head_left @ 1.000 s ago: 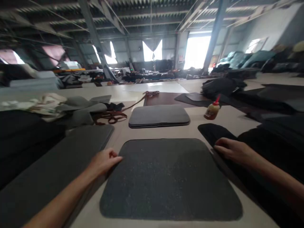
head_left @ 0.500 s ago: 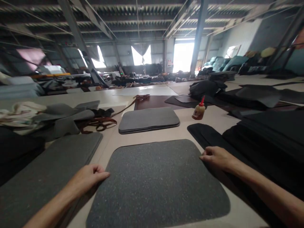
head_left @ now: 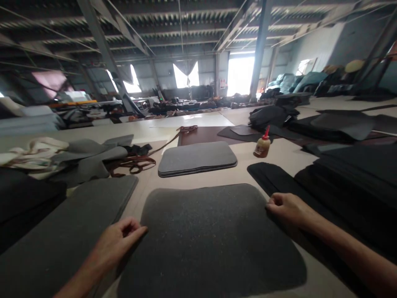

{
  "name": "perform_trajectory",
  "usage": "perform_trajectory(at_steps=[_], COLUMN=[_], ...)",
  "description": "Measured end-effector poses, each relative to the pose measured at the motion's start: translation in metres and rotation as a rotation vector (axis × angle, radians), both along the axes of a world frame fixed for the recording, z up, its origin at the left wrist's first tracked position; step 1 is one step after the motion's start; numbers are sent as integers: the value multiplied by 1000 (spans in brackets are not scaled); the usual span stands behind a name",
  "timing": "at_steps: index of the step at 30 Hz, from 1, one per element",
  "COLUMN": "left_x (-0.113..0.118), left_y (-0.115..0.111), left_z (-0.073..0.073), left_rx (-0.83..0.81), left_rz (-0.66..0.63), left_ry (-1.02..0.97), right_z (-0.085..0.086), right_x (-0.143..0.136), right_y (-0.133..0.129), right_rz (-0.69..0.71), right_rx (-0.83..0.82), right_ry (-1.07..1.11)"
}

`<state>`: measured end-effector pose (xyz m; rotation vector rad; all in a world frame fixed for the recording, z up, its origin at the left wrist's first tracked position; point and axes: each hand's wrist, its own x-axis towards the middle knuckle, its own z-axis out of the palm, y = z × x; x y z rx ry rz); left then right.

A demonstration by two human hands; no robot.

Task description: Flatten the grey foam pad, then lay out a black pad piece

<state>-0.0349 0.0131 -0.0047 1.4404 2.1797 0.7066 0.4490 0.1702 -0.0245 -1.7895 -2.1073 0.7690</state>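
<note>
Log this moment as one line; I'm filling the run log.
left hand: grips dark felt pad left edge | right hand: grips right edge | pad: flat on table

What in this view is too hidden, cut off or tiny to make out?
- Dark felt pad: near edge cut off by the head view's bottom.
- Left hand and right hand: fingertips curl at the pad's edges, so the grip is unclear.
- Glue bottle: label too small.
- Far benches: blurred, backlit.
</note>
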Motion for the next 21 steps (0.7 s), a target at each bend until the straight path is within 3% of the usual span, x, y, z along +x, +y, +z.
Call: perform_trajectory(at_steps=[5,8,16,19,21], left_x=[10,12,21,24,25], left_y=[-17,-23,-25,-24,-25], left_z=[-3,-9,-21,-18,-15], left_rx=[85,125,203,191,150], left_rz=[5,1,49,36,8], left_ry=[-3,-41,-378,-393,-281], right_z=[14,11,-14,-9,1], right_x=[-3,1,17,13,9], right_y=[-12,-16,-11,-15,-21], right_rz=[107,197,94,54,39], right_rx=[133,210,-38,-56,-50], right_ry=[21,70,272,377,364])
